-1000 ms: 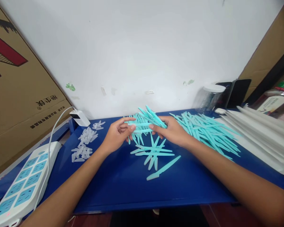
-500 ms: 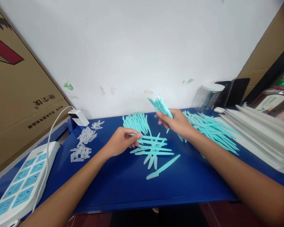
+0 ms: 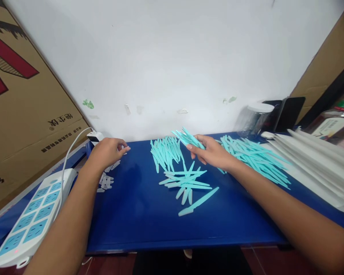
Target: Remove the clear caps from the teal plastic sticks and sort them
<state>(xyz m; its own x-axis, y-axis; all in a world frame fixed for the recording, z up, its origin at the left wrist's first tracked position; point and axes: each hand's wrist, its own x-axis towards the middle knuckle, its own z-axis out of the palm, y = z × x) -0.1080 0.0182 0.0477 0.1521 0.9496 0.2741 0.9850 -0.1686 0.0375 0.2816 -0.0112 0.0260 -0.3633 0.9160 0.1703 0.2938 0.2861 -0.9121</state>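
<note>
My right hand (image 3: 208, 152) is closed around a bundle of turquoise eyebrow razors (image 3: 186, 136), held above the table with the thin ends pointing up and left. My left hand (image 3: 110, 151) is at the far left over the small clear plastic caps (image 3: 106, 181). Its thumb and forefinger come close together; whatever may be between them is too small to make out. Between the hands lie a neat row of razors (image 3: 165, 151) and a crisscrossed heap of them (image 3: 186, 181). One single razor (image 3: 198, 201) lies nearer the front edge. A larger pile (image 3: 255, 158) spreads beyond my right wrist.
A white power strip (image 3: 36, 217) with a cable runs along the left, beside a large cardboard box (image 3: 25, 114). White paper-like sheets (image 3: 318, 168), a lidded clear jar (image 3: 255, 118) and a bottle (image 3: 332, 122) stand at the right. The white wall closes off the back.
My left hand has left the crisscrossed razors and moved left to the clear caps. The bundle in my right hand has dropped slightly and tilted further left.
</note>
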